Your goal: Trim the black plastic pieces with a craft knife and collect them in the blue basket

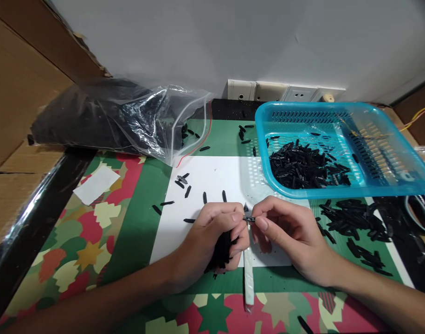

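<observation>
My left hand (219, 234) is closed around a bunch of fuzzy black pieces (222, 253) in its palm. Between its thumb and forefinger it pinches one end of a small slender black piece (248, 219) with pale spots along it. The other end is pinched by my right hand (285, 234), whose thumb and forefinger meet on it. Under and between the hands lies a slim white-handled tool (248, 278) with a dark pointed tip. Loose slender black pieces (188, 191) are scattered on the white sheet (164, 241) beyond my left hand.
A blue plastic basket (338, 191) at the right holds a heap of black pieces (299, 164). More piles (355, 220) lie in front of it. A clear zip bag (129, 120) full of black material lies back left. Wall sockets (271, 91) and scissors handles (419, 213) are visible.
</observation>
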